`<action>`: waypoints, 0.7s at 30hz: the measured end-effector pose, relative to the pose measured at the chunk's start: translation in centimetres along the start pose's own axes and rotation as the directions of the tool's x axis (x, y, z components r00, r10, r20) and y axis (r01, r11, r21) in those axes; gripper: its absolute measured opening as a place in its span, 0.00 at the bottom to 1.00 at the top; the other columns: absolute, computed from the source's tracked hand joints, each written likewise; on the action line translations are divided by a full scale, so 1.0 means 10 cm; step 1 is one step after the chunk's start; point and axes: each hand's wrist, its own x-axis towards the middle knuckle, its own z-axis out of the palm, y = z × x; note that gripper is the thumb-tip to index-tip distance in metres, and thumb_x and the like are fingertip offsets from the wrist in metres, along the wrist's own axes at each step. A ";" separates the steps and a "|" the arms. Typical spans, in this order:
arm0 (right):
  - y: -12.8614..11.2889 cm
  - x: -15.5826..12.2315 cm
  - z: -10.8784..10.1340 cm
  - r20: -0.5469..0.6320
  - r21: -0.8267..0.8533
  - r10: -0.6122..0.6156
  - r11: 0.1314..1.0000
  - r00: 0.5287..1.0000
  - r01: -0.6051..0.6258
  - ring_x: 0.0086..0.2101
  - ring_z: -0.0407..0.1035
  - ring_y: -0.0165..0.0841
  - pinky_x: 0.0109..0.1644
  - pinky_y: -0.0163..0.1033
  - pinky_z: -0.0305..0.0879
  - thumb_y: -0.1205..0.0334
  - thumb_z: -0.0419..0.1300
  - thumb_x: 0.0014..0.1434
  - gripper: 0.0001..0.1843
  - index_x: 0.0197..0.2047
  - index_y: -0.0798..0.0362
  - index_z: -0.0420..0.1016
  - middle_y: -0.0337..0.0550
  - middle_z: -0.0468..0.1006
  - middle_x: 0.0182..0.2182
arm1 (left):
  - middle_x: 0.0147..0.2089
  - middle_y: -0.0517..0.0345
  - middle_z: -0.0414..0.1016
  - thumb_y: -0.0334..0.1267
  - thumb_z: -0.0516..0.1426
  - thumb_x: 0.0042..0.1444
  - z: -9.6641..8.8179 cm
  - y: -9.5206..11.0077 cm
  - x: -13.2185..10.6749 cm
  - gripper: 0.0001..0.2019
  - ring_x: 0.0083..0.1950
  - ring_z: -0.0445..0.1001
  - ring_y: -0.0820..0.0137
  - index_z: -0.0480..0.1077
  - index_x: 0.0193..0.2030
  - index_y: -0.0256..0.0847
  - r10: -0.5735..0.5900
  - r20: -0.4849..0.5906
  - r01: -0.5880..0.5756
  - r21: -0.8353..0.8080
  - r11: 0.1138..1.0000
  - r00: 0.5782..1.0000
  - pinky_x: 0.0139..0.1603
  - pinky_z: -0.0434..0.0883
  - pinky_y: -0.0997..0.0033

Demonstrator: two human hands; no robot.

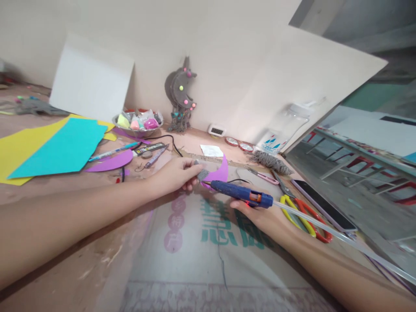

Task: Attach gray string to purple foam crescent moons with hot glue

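Note:
My left hand pinches a small grey piece of card against a purple crescent-shaped foam cutout lying on the table. My right hand grips a blue hot glue gun with an orange trigger, its nozzle pointing left at the grey piece. A clear glue stick sticks out of the gun's back toward the right. Both hands work over a printed plastic sheet.
Yellow and red scissors, a phone, grey yarn and small pink scissors lie to the right. Teal paper and yellow paper, pens, a bowl of colourful bits and a grey moon ornament sit at the left and back.

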 end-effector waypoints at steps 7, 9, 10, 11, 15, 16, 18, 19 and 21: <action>0.07 0.02 0.00 -0.014 -0.010 -0.008 1.000 1.000 0.008 0.29 0.67 0.35 0.33 0.38 0.65 0.46 0.60 0.52 0.15 0.30 0.50 0.69 0.38 0.72 0.26 | 0.18 0.67 0.66 0.43 0.52 0.59 -0.01 -0.02 0.02 0.14 0.16 0.65 0.82 0.60 0.26 0.38 0.015 0.015 -0.015 -0.008 1.000 1.000 0.16 0.60 0.84; 0.06 0.02 0.00 0.000 -0.004 -0.024 1.000 1.000 0.024 0.29 0.66 0.35 0.33 0.38 0.64 0.46 0.60 0.52 0.15 0.30 0.49 0.69 0.38 0.71 0.26 | 0.18 0.67 0.66 0.43 0.53 0.58 -0.01 -0.05 0.03 0.14 0.16 0.65 0.82 0.60 0.26 0.39 0.021 0.018 -0.021 -0.024 1.000 1.000 0.16 0.60 0.84; 0.04 0.01 0.00 0.011 0.001 -0.020 1.000 1.000 0.020 0.29 0.66 0.35 0.33 0.38 0.64 0.46 0.61 0.52 0.15 0.30 0.49 0.69 0.38 0.71 0.26 | 0.18 0.67 0.66 0.44 0.53 0.58 -0.01 -0.06 0.04 0.14 0.16 0.65 0.82 0.60 0.26 0.39 0.026 0.018 -0.026 -0.034 0.999 0.999 0.16 0.60 0.84; 0.03 0.01 -0.01 0.017 0.009 -0.009 1.000 1.000 0.009 0.28 0.65 0.35 0.32 0.38 0.63 0.45 0.61 0.51 0.16 0.30 0.49 0.69 0.38 0.70 0.26 | 0.18 0.67 0.66 0.44 0.53 0.58 0.00 -0.07 0.04 0.14 0.16 0.65 0.82 0.60 0.26 0.39 0.029 0.016 -0.029 -0.044 0.999 0.999 0.16 0.60 0.84; -0.03 0.02 -0.01 0.027 0.063 0.002 0.998 1.000 -0.003 0.27 0.64 0.35 0.30 0.38 0.62 0.45 0.61 0.50 0.16 0.30 0.50 0.69 0.38 0.70 0.25 | 0.17 0.68 0.65 0.43 0.52 0.58 0.01 -0.08 0.03 0.14 0.15 0.64 0.83 0.59 0.25 0.39 0.027 0.017 -0.025 -0.076 0.997 0.999 0.16 0.59 0.85; -0.03 0.02 -0.01 0.024 0.067 -0.005 0.998 1.000 0.003 0.27 0.65 0.35 0.30 0.38 0.62 0.45 0.61 0.50 0.16 0.30 0.50 0.69 0.38 0.71 0.25 | 0.18 0.68 0.65 0.43 0.52 0.58 0.01 -0.07 0.03 0.14 0.15 0.64 0.83 0.59 0.25 0.39 0.025 0.019 -0.023 -0.077 0.997 1.000 0.15 0.59 0.85; 0.00 0.03 0.00 0.015 0.059 -0.020 0.998 1.000 0.019 0.28 0.66 0.36 0.31 0.39 0.64 0.46 0.62 0.50 0.15 0.30 0.49 0.71 0.38 0.72 0.26 | 0.18 0.68 0.66 0.43 0.52 0.59 0.01 -0.07 0.02 0.14 0.15 0.64 0.82 0.59 0.25 0.39 0.027 0.020 -0.025 -0.065 0.998 0.999 0.15 0.59 0.85; 0.02 0.03 0.00 0.013 0.051 -0.026 0.998 1.000 0.025 0.29 0.67 0.37 0.33 0.40 0.65 0.46 0.62 0.51 0.15 0.31 0.49 0.71 0.38 0.73 0.27 | 0.18 0.68 0.66 0.43 0.52 0.59 0.00 -0.06 0.02 0.14 0.16 0.64 0.82 0.59 0.25 0.39 0.032 0.019 -0.031 -0.052 0.998 0.999 0.16 0.60 0.84; 0.06 0.03 0.00 0.016 0.039 -0.038 0.999 0.999 0.037 0.32 0.69 0.38 0.36 0.41 0.66 0.47 0.61 0.52 0.14 0.32 0.48 0.72 0.38 0.75 0.29 | 0.19 0.67 0.66 0.43 0.52 0.59 0.00 -0.06 0.02 0.13 0.17 0.66 0.82 0.59 0.26 0.38 0.049 0.020 -0.048 -0.036 0.998 0.999 0.16 0.61 0.85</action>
